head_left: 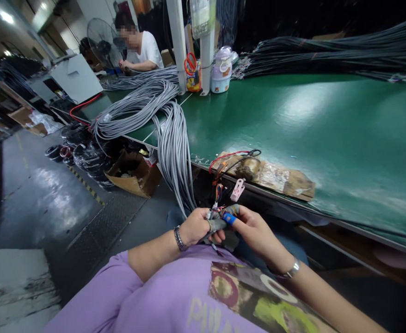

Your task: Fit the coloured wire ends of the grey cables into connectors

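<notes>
My left hand [199, 225] and my right hand [253, 227] meet in front of my chest, just below the table's front edge. Both are closed on the end of a grey cable [214, 225] with short coloured wires [218, 191] sticking up from it. The fingertips wear grey covers, and one right fingertip has a blue cover [229, 218]. A bundle of grey cables [175, 152] hangs off the table down toward my left hand. A pink clip [238, 189] dangles from the edge just above my hands.
The green table [310, 134] stretches right, with a taped cardboard pad [272, 175] and red and black wires on its edge. Dark cable bundles [328, 53] lie at the back. A white post [177, 44], bottles and scissors stand behind. Another person [141, 48] works far left. Boxes sit on the floor.
</notes>
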Available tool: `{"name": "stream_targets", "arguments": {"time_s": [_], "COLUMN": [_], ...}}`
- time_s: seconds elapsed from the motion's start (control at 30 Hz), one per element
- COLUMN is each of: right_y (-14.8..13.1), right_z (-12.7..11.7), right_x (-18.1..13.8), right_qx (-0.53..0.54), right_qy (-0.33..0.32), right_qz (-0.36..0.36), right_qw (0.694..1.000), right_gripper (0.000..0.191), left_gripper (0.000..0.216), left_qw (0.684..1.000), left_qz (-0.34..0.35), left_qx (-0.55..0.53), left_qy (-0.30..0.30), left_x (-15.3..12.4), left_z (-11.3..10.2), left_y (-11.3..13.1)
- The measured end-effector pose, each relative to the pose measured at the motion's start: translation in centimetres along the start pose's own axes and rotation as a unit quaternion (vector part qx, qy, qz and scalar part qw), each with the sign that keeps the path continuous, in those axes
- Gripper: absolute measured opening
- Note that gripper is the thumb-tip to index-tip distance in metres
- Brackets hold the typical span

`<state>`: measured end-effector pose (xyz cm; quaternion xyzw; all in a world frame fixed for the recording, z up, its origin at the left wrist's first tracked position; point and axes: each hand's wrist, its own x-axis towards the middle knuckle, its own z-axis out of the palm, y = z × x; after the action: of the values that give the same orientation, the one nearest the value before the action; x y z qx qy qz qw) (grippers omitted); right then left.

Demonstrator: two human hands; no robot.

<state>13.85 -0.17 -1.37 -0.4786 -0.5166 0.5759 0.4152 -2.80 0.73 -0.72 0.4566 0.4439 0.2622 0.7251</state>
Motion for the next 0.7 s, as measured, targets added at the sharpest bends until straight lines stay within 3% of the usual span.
{"name": "stream_targets", "arguments": {"time_s": [0.13,0.2,0.43,0.7], "right_y": [-0.6,-0.7,0.2,-1.9], "right_z": [0.6,0.9,-0.2,0.9], "right_x": [-0.5,-0.8,-0.6,0.6], "right_qx": [-0.012,-0.004,0.032,0.086], "right_qy": [0.041,0.028,0.026,-0.020], "right_qz": [-0.002,-0.007,0.012,0.034], "right_qw": [0.999,1.000,0.999,0.995], "right_gripper": [0.032,0.031,0.032,0.038], "left_gripper": [0.037,0.035,0.032,0.034], "left_qw": [0.986,0.978,0.983,0.993], "left_qz": [0.064,0.076,0.068,0.060], "left_qx": [-0.059,-0.090,-0.077,0.000], "left_qy": [0.142,0.175,0.154,0.100], "left_x": [0.3,0.3,-0.3,-0.3], "left_z": [0.5,0.5,0.3,0.4], "left_y": [-0.1,0.0,0.5,0.0]}}
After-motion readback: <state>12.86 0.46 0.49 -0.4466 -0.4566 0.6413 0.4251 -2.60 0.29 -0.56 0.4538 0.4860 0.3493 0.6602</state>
